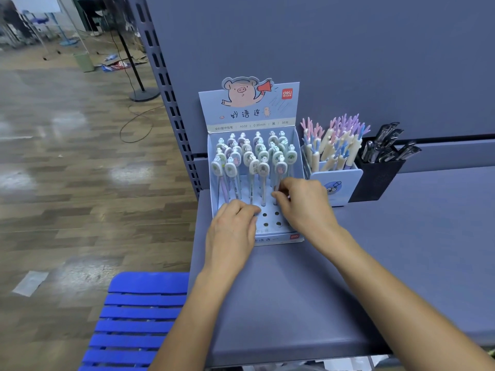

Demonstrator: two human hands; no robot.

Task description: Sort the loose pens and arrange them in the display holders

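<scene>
A light-blue cardboard display box (296,162) with a pig picture on its back card stands on the grey shelf (401,250). Several pens with oval toppers (249,159) stand upright in its holes; the front rows show bare holes (271,219). My right hand (305,204) pinches the lower barrel of one pen (280,170) at the box's right side, over the holes. My left hand (233,226) rests on the box's front left corner with fingers curled over its edge.
To the right stand a small blue holder of pastel branch-topped pens (334,145) and a black holder of dark pens (380,167). A blue slatted stool (134,317) sits below the shelf's left edge. Grey back panel behind; wooden floor to the left.
</scene>
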